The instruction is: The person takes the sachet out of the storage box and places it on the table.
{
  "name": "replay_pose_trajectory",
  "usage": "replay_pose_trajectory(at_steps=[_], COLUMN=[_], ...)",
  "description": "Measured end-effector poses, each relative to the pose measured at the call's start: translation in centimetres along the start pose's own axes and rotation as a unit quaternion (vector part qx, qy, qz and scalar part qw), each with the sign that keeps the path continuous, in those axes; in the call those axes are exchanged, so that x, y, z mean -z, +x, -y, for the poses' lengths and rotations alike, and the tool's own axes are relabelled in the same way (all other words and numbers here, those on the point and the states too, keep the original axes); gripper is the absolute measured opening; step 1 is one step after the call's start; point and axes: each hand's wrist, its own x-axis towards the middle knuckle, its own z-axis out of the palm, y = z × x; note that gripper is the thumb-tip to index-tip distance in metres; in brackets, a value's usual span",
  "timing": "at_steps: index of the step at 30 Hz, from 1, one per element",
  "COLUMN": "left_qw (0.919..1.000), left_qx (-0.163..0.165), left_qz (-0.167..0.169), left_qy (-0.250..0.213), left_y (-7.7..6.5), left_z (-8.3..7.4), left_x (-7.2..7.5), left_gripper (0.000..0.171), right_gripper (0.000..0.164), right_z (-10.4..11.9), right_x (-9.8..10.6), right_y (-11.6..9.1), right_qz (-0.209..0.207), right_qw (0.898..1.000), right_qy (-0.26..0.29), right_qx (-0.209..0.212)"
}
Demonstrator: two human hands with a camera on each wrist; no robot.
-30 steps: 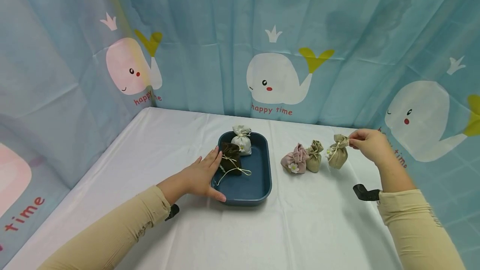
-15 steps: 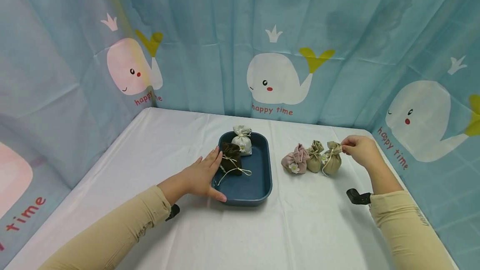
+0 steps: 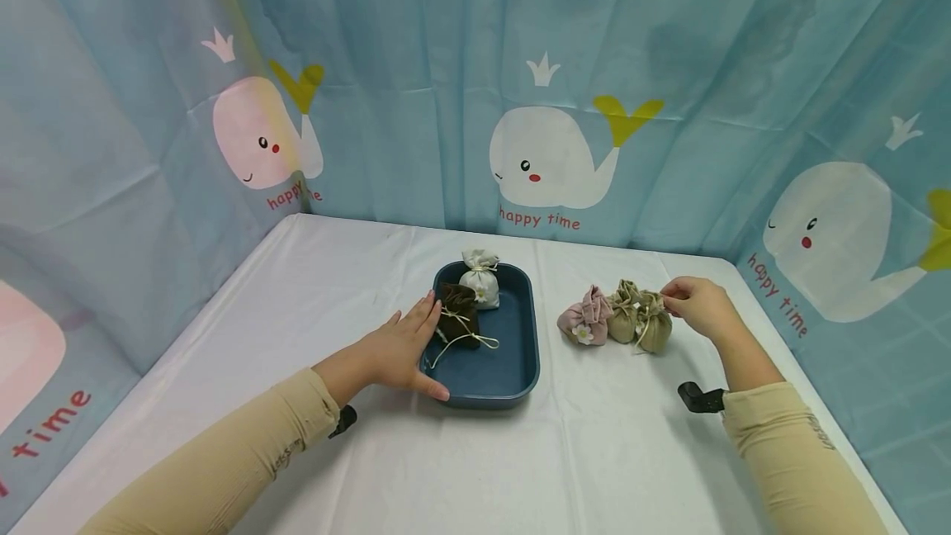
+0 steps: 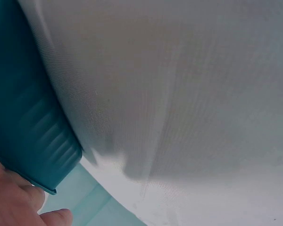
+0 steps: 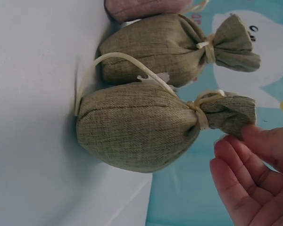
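Observation:
Thumb and fingertips of my right hand [image 3: 698, 304] pinch the gathered top of an olive-tan drawstring pouch [image 5: 139, 127], tied with a pale cord. A second olive-tan pouch [image 5: 151, 49] stands right beside it, and a pink pouch [image 3: 584, 319] with a white flower sits to the left of both. My left hand [image 3: 397, 349] rests with straight, spread fingers along the left rim of a dark blue tray [image 3: 513, 370]. Inside the tray lie a brown pouch [image 3: 458, 320] with a loose cord and a white pouch [image 3: 481, 283] near the far end.
A white cloth [image 3: 475, 477] covers the table. Blue curtains [image 3: 416, 155] printed with whales hang behind it and at both sides. A black camera mount [image 3: 698, 397] juts from the right wrist.
My right hand has moved left and slightly down, bringing its pouch from a spot apart to right against the other olive-tan pouch. The left hand and the tray have stayed put.

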Motion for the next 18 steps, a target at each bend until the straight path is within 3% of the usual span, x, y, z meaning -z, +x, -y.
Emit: replay_pose_trajectory(at_steps=[10,18], left_qw=[1.0,1.0], left_qx=[0.001,0.003], left_qz=[-0.003,-0.002], left_qy=[0.005,0.003], left_y=[0.1,0.1], left_z=[0.1,0.1], left_x=[-0.2,-0.2], left_gripper=[0.135,0.135], right_gripper=[0.023,0.028], right_z=[-0.7,0.2], right_x=[1.1,2.1], right_y=[-0.4,-0.7], right_qz=[-0.016,-0.04], right_qw=[1.0,0.999], right_qy=[-0.006,0.006], right_qx=[0.005,0.004])
